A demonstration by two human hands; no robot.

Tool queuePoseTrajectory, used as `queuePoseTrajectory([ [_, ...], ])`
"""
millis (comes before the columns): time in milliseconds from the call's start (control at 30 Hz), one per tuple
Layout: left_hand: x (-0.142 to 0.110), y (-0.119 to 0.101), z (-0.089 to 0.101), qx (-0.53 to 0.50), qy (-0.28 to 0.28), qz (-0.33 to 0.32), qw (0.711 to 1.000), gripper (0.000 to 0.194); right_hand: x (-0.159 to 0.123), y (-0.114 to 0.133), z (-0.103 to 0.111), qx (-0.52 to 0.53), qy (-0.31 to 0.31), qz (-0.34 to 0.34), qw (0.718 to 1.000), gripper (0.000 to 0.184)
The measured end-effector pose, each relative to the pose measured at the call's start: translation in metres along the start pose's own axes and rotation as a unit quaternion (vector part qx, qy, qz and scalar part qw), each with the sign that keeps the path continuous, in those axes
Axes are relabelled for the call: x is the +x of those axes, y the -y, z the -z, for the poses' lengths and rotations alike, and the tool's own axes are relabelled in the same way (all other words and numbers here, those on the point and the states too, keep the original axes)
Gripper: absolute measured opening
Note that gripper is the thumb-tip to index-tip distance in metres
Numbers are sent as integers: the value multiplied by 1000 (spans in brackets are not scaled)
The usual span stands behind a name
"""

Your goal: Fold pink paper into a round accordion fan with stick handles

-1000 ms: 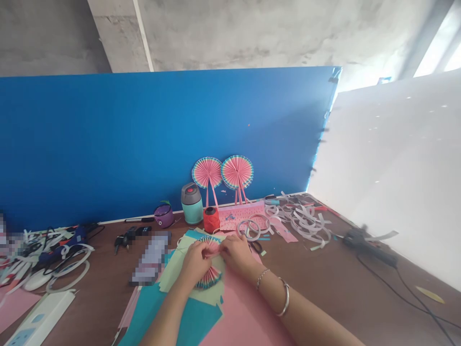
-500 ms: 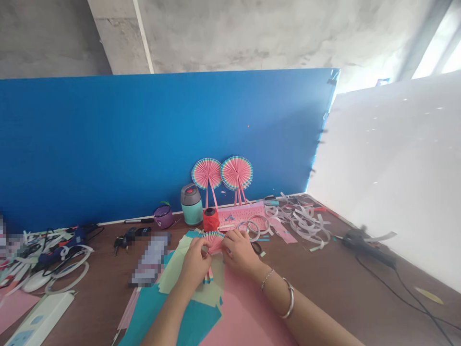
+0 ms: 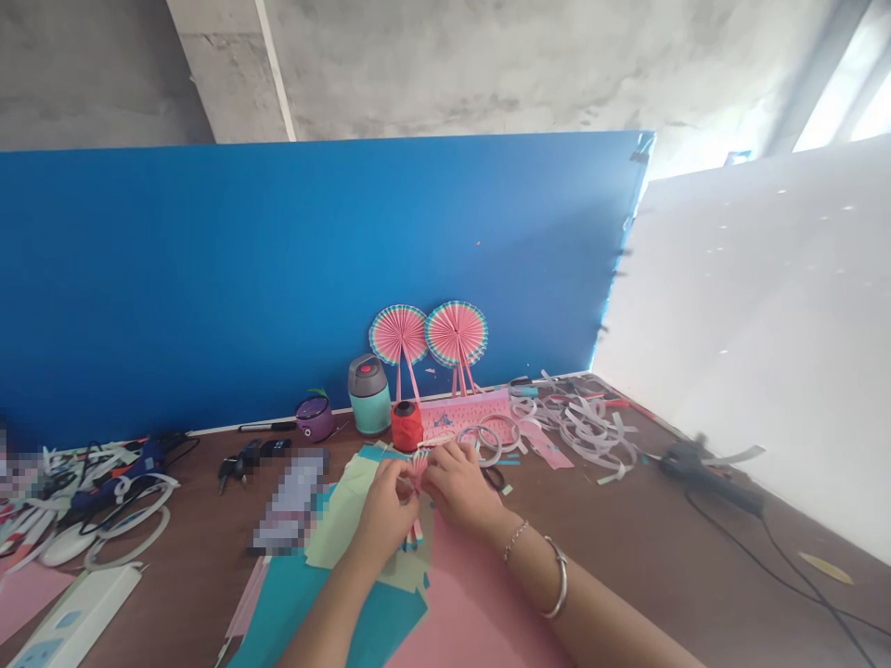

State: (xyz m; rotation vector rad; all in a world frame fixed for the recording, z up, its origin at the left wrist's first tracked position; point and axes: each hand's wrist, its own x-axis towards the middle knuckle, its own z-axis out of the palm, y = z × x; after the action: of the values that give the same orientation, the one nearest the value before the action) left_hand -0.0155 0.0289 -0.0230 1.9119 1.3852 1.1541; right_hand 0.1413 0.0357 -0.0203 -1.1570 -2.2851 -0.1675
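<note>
Between my two hands is a pleated pink paper fan [image 3: 419, 464] with a green and white edge, mostly hidden by the fingers. My left hand [image 3: 390, 506] pinches its left side, and my right hand [image 3: 458, 482], with a bracelet and a bangle on the wrist, grips the right side. Lower ends of the folded paper show beneath the fingers. Under the hands lie pale green paper [image 3: 341, 520], teal paper [image 3: 306, 608] and a pink sheet [image 3: 473, 603].
Two round pink fans [image 3: 456, 334] lean on the blue partition [image 3: 278, 278]. A teal jar [image 3: 370, 404], a red container [image 3: 406, 427] and a purple pot [image 3: 316, 417] stand behind. Tape rolls [image 3: 499, 432] and curled white strips [image 3: 591, 431] lie right; a power strip [image 3: 76, 617] lies left.
My left hand has moved right, toward my right hand. The pleated fan has been squeezed narrower between them, and less of it shows.
</note>
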Motion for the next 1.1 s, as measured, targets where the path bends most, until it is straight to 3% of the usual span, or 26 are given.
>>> queuePoseTrajectory([
  [100, 0, 1, 2, 44, 0, 44, 998, 12, 0, 0, 1, -3, 5, 13, 1000, 15],
  [200, 1, 3, 4, 66, 45, 76, 994, 14, 0, -2, 1, 7, -1, 19, 1000, 13],
  [567, 10, 11, 15, 5, 64, 104, 992, 16, 0, -30, 6, 95, -43, -66, 992, 10],
  [733, 12, 8, 18, -87, 84, 135, 983, 18, 1, -39, 0, 179, -63, -95, 977, 10],
  [933, 10, -1, 16, -162, 107, 143, 971, 26, 2, -36, -5, 224, -116, -99, 962, 15],
  [1033, 9, -2, 14, -164, 93, 133, 973, 25, 2, -29, -2, 233, -145, -96, 957, 15],
  [1100, 10, -3, 14, -170, 72, 134, 974, 24, 3, -22, 0, 230, -173, -132, 949, 18],
])
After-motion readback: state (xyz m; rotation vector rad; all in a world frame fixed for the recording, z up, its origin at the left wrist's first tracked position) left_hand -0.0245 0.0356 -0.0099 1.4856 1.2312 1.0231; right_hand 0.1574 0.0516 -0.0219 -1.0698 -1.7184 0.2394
